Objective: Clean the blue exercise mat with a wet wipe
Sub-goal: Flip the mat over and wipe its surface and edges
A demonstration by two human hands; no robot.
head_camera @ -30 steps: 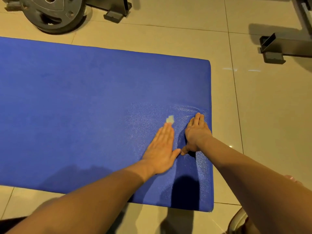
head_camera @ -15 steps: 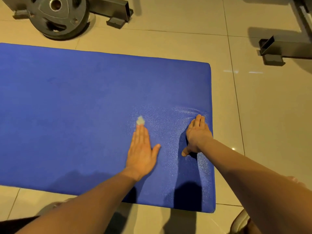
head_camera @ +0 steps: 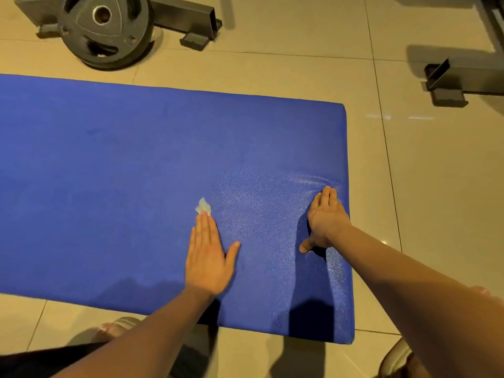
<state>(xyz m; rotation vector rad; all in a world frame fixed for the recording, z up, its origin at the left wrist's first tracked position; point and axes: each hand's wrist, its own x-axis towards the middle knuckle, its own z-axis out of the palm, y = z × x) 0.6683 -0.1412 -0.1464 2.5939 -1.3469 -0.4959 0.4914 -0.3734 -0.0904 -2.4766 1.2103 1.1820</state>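
Observation:
The blue exercise mat (head_camera: 122, 173) lies on the tiled floor and fills the left and middle of the view. My left hand (head_camera: 208, 255) lies flat on it with straight fingers, pressing a small pale wet wipe (head_camera: 203, 206) that pokes out beyond the fingertips. My right hand (head_camera: 324, 221) rests on the mat close to its right edge, fingers straight and thumb spread toward me. A glistening wet patch (head_camera: 267, 214) spreads over the mat between and around the two hands.
A black weight plate (head_camera: 105, 30) leans against a dark metal frame (head_camera: 188, 16) beyond the mat's far edge. Another metal frame foot (head_camera: 450, 80) stands at the upper right. My sandalled foot (head_camera: 114, 330) is on the tiles at the mat's near edge.
My left hand slid the wipe leftward across the mat, away from my right hand, widening the wet patch. My right hand stayed in place near the mat's right edge.

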